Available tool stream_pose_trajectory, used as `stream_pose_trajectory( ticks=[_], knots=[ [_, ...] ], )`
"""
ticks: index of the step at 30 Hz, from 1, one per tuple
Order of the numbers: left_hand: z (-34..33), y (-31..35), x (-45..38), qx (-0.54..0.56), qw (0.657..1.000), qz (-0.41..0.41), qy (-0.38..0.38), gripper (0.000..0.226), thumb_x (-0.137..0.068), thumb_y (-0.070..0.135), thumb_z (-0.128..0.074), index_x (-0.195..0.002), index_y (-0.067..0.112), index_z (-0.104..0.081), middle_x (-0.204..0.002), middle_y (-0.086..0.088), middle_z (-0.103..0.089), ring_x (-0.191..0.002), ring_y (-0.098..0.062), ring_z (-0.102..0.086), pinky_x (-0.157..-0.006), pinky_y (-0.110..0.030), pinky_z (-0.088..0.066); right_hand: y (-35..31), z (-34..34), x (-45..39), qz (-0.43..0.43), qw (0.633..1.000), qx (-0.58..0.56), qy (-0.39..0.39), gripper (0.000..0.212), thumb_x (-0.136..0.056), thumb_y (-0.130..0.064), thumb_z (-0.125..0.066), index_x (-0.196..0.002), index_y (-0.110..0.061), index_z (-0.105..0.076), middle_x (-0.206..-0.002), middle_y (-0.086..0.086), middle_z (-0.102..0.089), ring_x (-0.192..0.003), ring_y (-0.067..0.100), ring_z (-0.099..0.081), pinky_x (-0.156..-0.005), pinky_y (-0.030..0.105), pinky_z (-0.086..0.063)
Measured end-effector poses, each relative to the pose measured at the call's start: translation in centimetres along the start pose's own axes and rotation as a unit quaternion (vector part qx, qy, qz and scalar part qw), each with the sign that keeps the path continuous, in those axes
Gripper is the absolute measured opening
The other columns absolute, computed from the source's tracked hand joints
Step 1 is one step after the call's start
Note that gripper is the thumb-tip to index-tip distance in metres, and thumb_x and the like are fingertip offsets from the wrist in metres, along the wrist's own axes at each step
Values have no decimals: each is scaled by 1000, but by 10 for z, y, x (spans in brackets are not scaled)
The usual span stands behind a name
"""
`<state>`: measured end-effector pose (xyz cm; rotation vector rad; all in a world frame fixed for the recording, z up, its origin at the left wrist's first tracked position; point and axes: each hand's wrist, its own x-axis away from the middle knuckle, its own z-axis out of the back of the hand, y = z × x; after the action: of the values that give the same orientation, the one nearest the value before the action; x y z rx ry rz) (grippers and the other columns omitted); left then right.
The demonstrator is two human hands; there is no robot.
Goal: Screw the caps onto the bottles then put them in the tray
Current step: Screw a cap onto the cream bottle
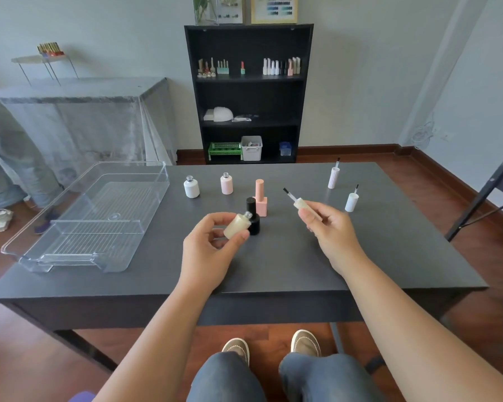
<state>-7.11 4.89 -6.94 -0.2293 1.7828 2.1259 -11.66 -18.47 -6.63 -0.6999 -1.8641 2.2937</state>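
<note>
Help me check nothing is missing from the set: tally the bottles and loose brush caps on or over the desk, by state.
Capped bottles: 2, black and peach
Open bottles: 3, white, pink, cream in the left hand
Loose brush caps: 3, ribbed pink, white, cream in the right hand
Total: 8

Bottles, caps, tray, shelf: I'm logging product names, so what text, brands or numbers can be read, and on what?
None can be read.
Cream bottle, brush cap, tray: no print shows.
Framed chart on the shelf: colour swatches only, any lettering too small.
</note>
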Motion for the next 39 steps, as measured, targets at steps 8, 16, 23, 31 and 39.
stream_pose_trajectory(
  ticks=[8, 16, 23, 31, 39],
  knots=[
    [-6, 3, 0, -17, 999, -16, -47, 27, -80, 24, -79, -102, 37, -71, -101, 9, -68, -80, -7, -65, -73, -12, -49, 1, 2, 24, 38, 997, 32, -53, 29, -83, -20, -73, -100, -45, -72, -95, -3, -66, -82, 28, -55, -79, 24, -45],
    [-6, -2, -1, -16, 997, -33, -71, 30, -81, 18, -78, -104, 35, -70, -98, 24, -65, -90, -3, -66, -78, -13, -50, -1, -1, 25, 68, 994, 81, -40, 32, -86, -16, -71, -104, -42, -70, -79, -13, -49, -62, 4, -39, -66, 8, -35],
    [-6, -2, 0, -22, 996, -44, -77, 30, -81, 19, -78, -103, 38, -70, -99, 23, -65, -91, -3, -66, -79, -13, -50, -4, -2, 26, 71, 991, 104, -45, 31, -86, -12, -70, -106, -36, -70, -83, -4, -51, -62, 3, -41, -65, 8, -35],
    [-6, -1, 1, -26, 995, -40, -90, 33, -79, 16, -79, -99, 40, -70, -100, 21, -66, -92, -5, -67, -79, -12, -50, -8, -4, 27, 85, 981, 162, -64, 34, -87, -13, -68, -108, -40, -67, -86, -5, -51, -73, 2, -46, -69, 11, -37],
    [-7, -5, 0, -61, 990, -54, -116, 31, -78, 14, -80, -104, 28, -72, -100, 12, -68, -89, -7, -66, -81, -14, -51, -15, -9, 26, 138, 953, 236, -127, 35, -93, -3, -58, -120, -22, -66, -96, 1, -55, -91, 16, -48, -85, 14, -37]
  ],
)
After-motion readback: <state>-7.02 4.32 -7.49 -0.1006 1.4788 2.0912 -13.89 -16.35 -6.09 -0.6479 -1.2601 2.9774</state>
